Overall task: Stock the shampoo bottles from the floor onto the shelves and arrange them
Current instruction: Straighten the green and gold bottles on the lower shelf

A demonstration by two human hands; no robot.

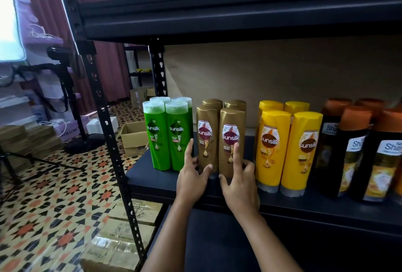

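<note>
Gold Sunsilk bottles (207, 139) stand in a two-by-two block on the black shelf (152, 176). My left hand (191, 178) holds the base of the front left gold bottle, index finger up its left side and thumb across its front. My right hand (239, 182) holds the front right gold bottle (230, 132), index finger straight up its label and the other fingers curled round its right side. Green Sunsilk bottles (167, 134) stand just to the left, yellow Sunsilk bottles (287, 147) to the right, and black bottles with orange caps (356, 152) at the far right.
An upper shelf (217, 17) overhangs the row and carries green packs. The perforated black upright (113, 141) stands at the left front corner. Cardboard boxes (121, 234) lie on the patterned floor below left, with an open box (132, 134) and a fan stand (71, 102) beyond.
</note>
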